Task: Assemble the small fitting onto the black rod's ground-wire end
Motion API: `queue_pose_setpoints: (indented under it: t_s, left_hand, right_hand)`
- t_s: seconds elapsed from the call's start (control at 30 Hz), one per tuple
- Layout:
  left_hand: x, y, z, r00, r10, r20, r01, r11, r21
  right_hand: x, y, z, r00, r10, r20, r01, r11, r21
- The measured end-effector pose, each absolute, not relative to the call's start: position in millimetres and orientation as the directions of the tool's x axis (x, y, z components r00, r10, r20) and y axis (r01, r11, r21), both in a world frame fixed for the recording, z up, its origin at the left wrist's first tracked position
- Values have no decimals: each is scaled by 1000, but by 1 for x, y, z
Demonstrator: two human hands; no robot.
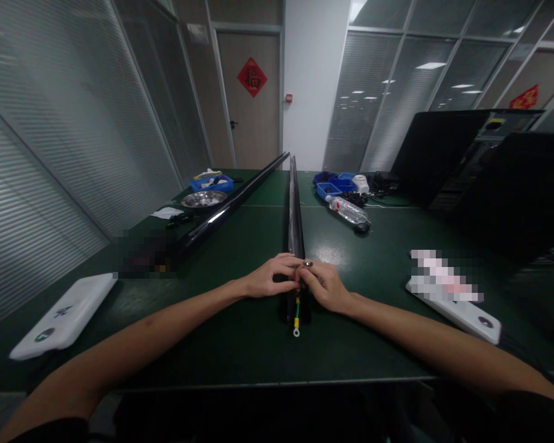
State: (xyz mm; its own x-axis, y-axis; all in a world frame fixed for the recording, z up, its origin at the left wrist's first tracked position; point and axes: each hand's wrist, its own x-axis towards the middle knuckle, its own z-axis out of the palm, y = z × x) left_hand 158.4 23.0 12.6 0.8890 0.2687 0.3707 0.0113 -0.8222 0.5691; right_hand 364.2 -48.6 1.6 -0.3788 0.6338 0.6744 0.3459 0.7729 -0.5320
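Observation:
A long black channel-shaped profile [293,215] lies on the table, running away from me. At its near end, my left hand [273,275] wraps its fingers and thumb over the left edge. My right hand [327,288] comes in from the other side with curled fingers, its fingertips meeting those of the left. What the right fingertips pinch is hidden. Below them, a short green-yellow wire [298,306] runs towards me and ends in a ring terminal [296,331] with a yellow sleeve. A small shiny round piece [308,263] shows at my right fingers.
Another long black profile [231,206] lies diagonally on the left, beside a metal bowl [205,199] and a blue tray [212,183]. White power banks [64,317] lie on both sides. A plastic bottle [348,210] and blue bins [335,184] stand back right, near dark equipment [443,154].

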Motion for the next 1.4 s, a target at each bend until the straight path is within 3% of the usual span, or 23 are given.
queue_pose_setpoints:
  t_s: [1.4]
  left_hand:
    - [158,17,12,906,213,365,29,-893,450]
  right_hand:
    - [365,-50,-1,-410,580,704,362,812,-458]
